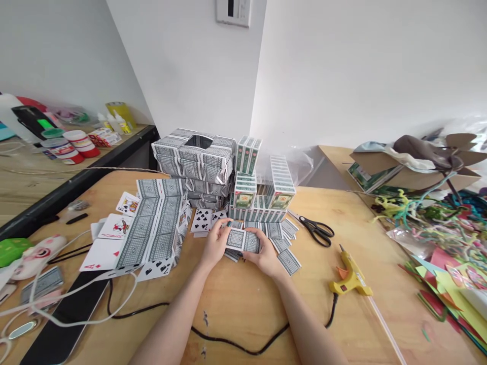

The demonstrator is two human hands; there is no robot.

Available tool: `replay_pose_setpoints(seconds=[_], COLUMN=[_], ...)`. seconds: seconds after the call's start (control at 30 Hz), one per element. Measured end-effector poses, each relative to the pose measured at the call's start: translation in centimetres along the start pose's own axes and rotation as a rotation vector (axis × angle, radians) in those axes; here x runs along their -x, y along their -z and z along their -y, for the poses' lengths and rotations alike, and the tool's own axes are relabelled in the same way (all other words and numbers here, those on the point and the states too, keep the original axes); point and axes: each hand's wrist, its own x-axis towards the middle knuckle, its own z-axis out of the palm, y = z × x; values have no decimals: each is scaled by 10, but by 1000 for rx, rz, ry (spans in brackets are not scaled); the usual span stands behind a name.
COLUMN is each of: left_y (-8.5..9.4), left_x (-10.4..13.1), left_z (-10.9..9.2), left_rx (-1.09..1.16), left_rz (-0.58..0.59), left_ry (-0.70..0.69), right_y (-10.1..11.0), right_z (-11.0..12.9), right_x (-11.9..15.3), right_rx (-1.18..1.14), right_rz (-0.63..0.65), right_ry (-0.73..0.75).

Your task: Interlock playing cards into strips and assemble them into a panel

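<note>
Black cord (257,353) runs under both forearms (177,309), so a snag could yank the glue gun (353,281), and with the left hand (216,247) and right hand (266,257) pinching playing cards (236,239) over the desk (243,309), a lazy grip could skew them.

From here, the cards (236,239) in the middle have grey-and-white patterned backs with white borders. At left, the ace (102,255) carries a red diamond on white, and the joker (115,226) is printed red and black. The far boxes (282,200) are dark green and white with red spots. To the right, the scissors (318,231) have black handles, and the glue gun (353,279) is yellow with an orange trigger. The table (228,304) is pale yellowish wood, the wall (323,66) plain white.
</note>
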Motion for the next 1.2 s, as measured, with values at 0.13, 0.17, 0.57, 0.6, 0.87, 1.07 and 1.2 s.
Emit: replay_pose_setpoints(seconds=[0.13, 0.17, 0.57, 0.6, 0.87, 1.07, 1.2], left_y=[10, 12, -24, -25, -25, -19, -9], left_x=[-2, -2, 16, 16, 13, 4, -6], left_z=[3, 3, -3, -2, 6, 11, 12], left_rx=[-122, -190, -836, -861, -731, -273, 121], left_rz=[-234, -255, 106, 106, 101, -60, 26], left_ry=[-96, -117, -465, -451, -461, -315, -172], right_y=[1, 2, 8, 8, 6, 4, 5], right_z=[-4, -5, -2, -2, -1, 0, -2], right_x=[-3, -4, -5, -5, -5, -4, -4], right_rx=[27, 40, 138, 142, 143, 85, 79], right_rz=[-236, -310, -660, -660, -570, -515, -510], right_ry=[-12, -4, 32, 40, 121, 75, 86])
